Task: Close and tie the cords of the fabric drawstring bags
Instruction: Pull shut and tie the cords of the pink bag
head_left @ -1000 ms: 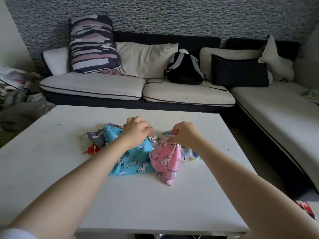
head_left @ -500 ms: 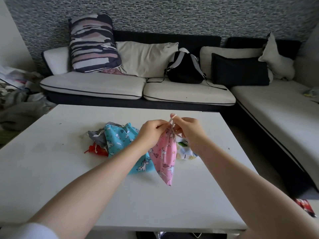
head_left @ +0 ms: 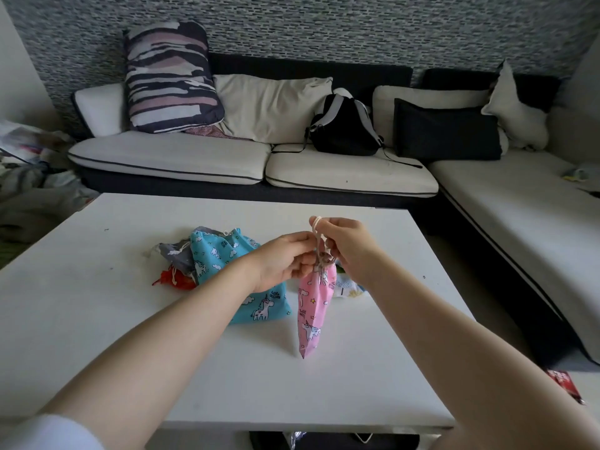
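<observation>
Pink bag (head_left: pixel 312 306) hangs over the table (head_left: pixel 97 303), mouth gathered. Left hand (head_left: pixel 285 263) pinches its neck; right hand (head_left: pixel 345 246) grips the cord (head_left: pixel 316 224). Advise keeping the neck pinched while knotting tight against the gathers.

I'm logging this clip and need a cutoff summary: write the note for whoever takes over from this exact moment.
Left hand: pinches the gathered neck of the pink bag.
Right hand: holds the white cord, looped above the neck.
Pink bag: mouth drawn shut, hanging upright, its bottom tip at the white table; contact unclear. No finished knot visible.
Blue bag: lies flat on the table behind the left hand; mouth looks gathered, knot cannot be told.
Grey bag, red bag at its left, a pale bag behind the right wrist: mostly hidden, state unclear.
Left: tie the pink bag's cord, then check the rest.
</observation>
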